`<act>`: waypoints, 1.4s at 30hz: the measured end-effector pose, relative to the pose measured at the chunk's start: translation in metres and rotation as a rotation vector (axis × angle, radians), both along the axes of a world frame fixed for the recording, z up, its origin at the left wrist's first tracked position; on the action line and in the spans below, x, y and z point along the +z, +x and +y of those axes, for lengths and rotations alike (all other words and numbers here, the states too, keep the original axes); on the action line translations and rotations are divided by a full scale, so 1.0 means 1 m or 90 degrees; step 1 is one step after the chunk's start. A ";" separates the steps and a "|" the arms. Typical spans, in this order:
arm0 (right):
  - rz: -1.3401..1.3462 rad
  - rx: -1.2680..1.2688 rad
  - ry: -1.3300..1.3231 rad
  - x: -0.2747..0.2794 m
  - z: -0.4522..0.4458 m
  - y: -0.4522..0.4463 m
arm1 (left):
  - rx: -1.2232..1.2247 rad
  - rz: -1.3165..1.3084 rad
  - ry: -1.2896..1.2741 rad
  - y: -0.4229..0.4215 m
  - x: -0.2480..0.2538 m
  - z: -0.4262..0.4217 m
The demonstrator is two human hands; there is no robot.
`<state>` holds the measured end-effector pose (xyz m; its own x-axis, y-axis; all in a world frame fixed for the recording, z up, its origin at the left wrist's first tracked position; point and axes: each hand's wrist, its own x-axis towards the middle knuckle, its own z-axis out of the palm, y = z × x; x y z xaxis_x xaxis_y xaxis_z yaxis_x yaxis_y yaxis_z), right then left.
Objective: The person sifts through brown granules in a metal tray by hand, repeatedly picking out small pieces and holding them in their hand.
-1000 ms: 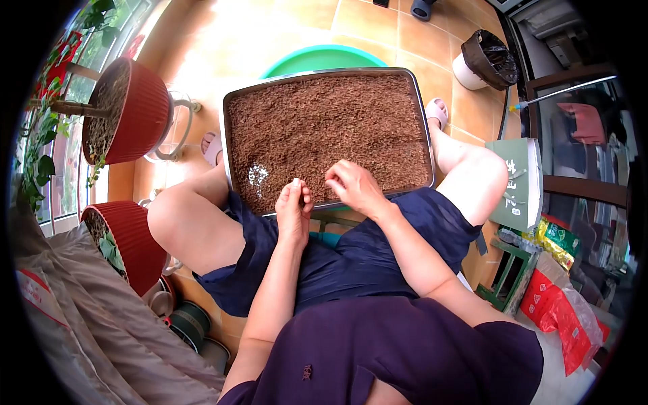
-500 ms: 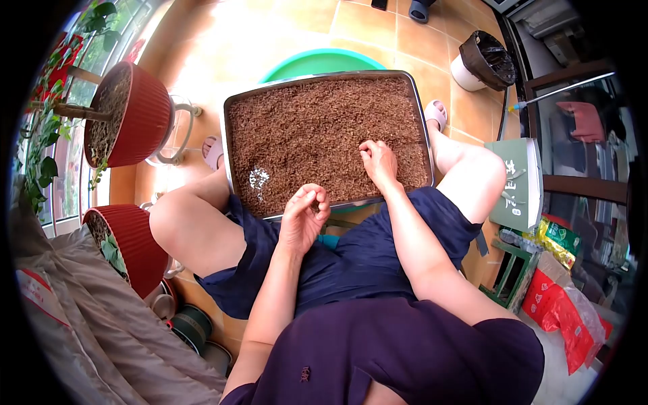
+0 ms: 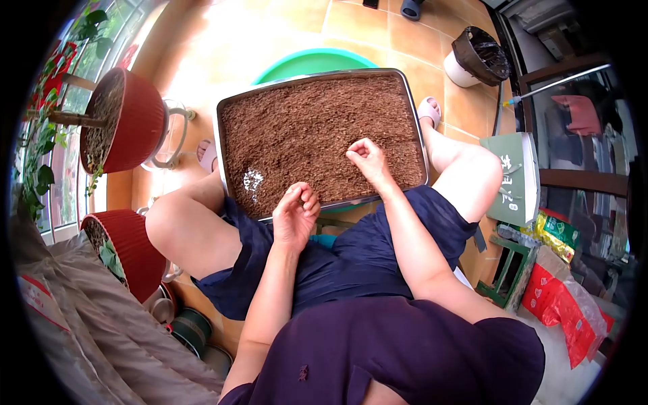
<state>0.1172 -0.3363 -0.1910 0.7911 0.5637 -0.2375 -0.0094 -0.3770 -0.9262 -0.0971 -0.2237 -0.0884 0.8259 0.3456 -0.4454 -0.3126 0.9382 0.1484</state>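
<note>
Sitting with a shallow tray (image 3: 221,145) between the knees, above a green basin (image 3: 310,62). Holding the left hand (image 3: 295,219) palm up by the near rim, fingers curled in loosely towards the thumb; cannot tell about contact at the tips, or any contents. Reaching the right hand (image 3: 370,164) over the brown, crumb-like material (image 3: 304,128), fingers bent and drawn close to the thumb (too small to tell, anything pinched there). Already spread across nearly the whole tray, by the look of it, and fairly level. Broken only by a whitish patch (image 3: 252,181) near the left corner, perhaps just glare. Hard to judge from here, any sorting or picking left to do.
</note>
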 end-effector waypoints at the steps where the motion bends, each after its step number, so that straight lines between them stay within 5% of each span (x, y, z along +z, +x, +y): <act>1: -0.001 0.003 -0.014 -0.002 0.001 -0.002 | -0.002 0.002 -0.002 0.000 0.000 0.000; 8: -0.185 0.083 -0.126 0.018 0.001 -0.018 | 0.002 0.049 0.006 0.003 0.000 -0.001; 17: -0.091 -0.096 -0.200 0.010 -0.009 0.004 | -0.001 0.064 -0.007 0.000 -0.009 0.000; 28: -0.463 0.193 -0.216 0.017 0.016 -0.031 | -0.010 0.076 -0.021 -0.007 -0.017 0.002; 32: -0.256 0.107 -0.201 0.013 0.017 -0.028 | 0.016 0.101 -0.034 -0.010 -0.015 0.004; 35: 0.021 0.024 -0.002 -0.018 0.008 -0.007 | 0.041 0.125 -0.037 -0.010 -0.015 0.003; 39: 0.389 -0.104 0.143 0.031 -0.002 0.001 | 0.036 0.148 -0.024 -0.008 -0.019 0.003; 42: 0.459 -0.132 0.223 0.024 -0.011 0.007 | 0.027 0.147 -0.017 -0.008 -0.018 0.003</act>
<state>0.1242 -0.3476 -0.1672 0.6075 0.5589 -0.5645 -0.6842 0.0072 -0.7292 -0.1054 -0.2207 -0.1062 0.6864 0.3628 -0.6303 -0.3122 0.9298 0.1951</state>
